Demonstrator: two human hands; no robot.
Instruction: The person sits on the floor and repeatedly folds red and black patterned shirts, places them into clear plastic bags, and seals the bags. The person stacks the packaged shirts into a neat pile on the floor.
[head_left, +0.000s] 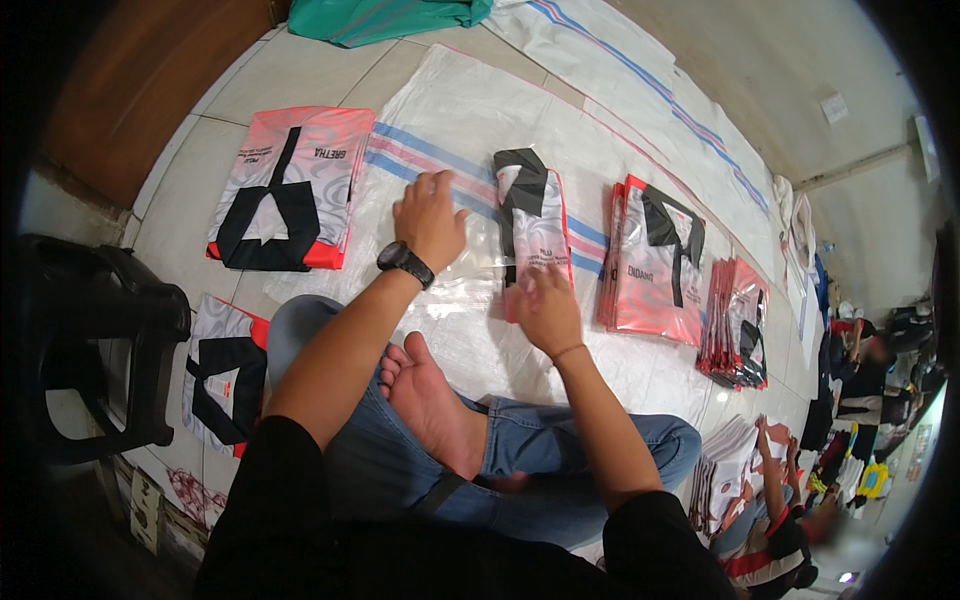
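In front of me lies a narrow folded polo shirt (536, 217), white to pink with a black collar and red edge, bearing writing. Glossy clear plastic (469, 285) is at its left side. My right hand (547, 307), blurred, is over the shirt's near end with its fingers spread; whether they press on it cannot be told. My left hand (431, 221), wearing a black watch, is over the plastic to the left of the shirt, thumb apart and nothing held.
A stack of folded shirts (289, 187) lies left, another shirt (225, 375) by my knee. Bagged shirts (656, 262) and a further stack (739, 322) are right. White woven sacking (450, 97) covers floor tiles. A black plastic stool (112, 337) stands left; a person (772, 540) sits right.
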